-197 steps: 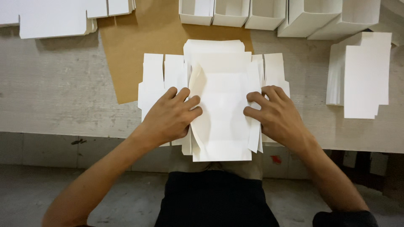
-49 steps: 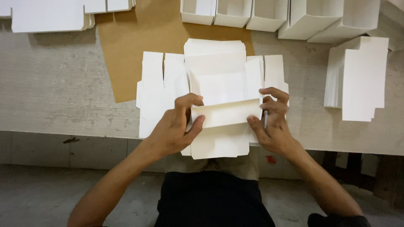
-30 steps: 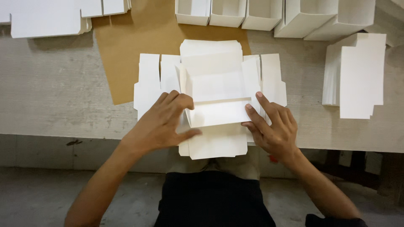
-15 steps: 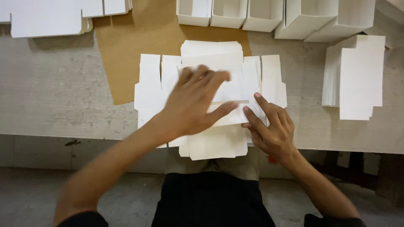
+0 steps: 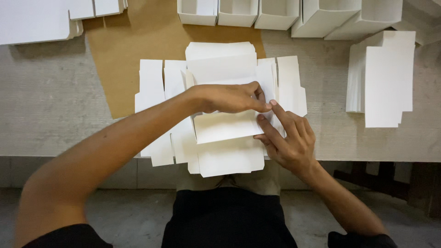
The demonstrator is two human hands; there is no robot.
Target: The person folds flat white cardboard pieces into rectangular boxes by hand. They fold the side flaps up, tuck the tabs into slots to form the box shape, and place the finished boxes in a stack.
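Observation:
A flat white cardboard box blank point(image 5: 220, 124) lies on top of a stack of like blanks at the table's near edge. Its lower middle panel is folded up over the centre. My left hand point(image 5: 232, 97) reaches across the blank and pinches the right side flap near the fold. Just below and to the right, my right hand point(image 5: 287, 138) presses its fingers on the folded panel's right end. The fingertips of both hands nearly touch.
A brown paper sheet point(image 5: 138, 41) lies under the stack. Several folded white boxes point(image 5: 239, 11) line the far edge. A pile of white blanks point(image 5: 383, 82) sits at the right, and more flat white sheets point(image 5: 32, 20) at the far left. The table edge point(image 5: 69, 158) runs below.
My left hand has swept from the blank's left side across to its right flap. My right hand has stayed at the folded panel's right end, and the panel remains folded up.

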